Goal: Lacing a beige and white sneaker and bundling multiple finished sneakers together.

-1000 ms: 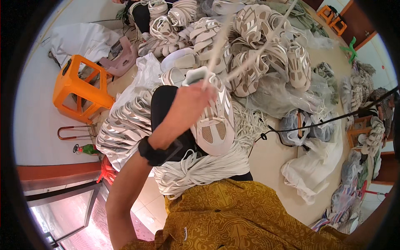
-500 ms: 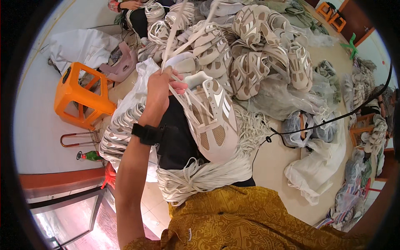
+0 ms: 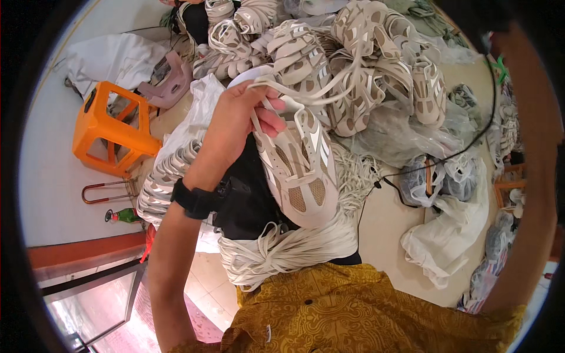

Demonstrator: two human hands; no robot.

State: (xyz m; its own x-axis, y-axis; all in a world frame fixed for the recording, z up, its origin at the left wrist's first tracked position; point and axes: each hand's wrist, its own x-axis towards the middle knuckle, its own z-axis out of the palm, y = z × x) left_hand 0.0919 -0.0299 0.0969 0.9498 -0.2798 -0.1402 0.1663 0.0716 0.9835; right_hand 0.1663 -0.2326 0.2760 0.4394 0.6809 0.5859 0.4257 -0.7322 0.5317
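Note:
My left hand is closed, pinching a cream shoelace above a beige and white shoe upper. The upper rests over my lap with its toe toward me, and lace crosses its lower eyelet rows. From my fingers the lace runs loosely to the right, over the piled uppers. My right forearm stretches up along the right rim; its hand lies outside the picture. Across my lap lies a thick bundle of cream laces.
Stacked shoe uppers fill the far side, with clear plastic bags beside them. At left stand an orange stool and a row of uppers. A black cable runs across the right side. White sacking lies on the floor.
My right arm has swung up and outward along the right edge. My left hand has moved slightly right and nearer the upper. The lace, formerly stretched upward, now curves to the right.

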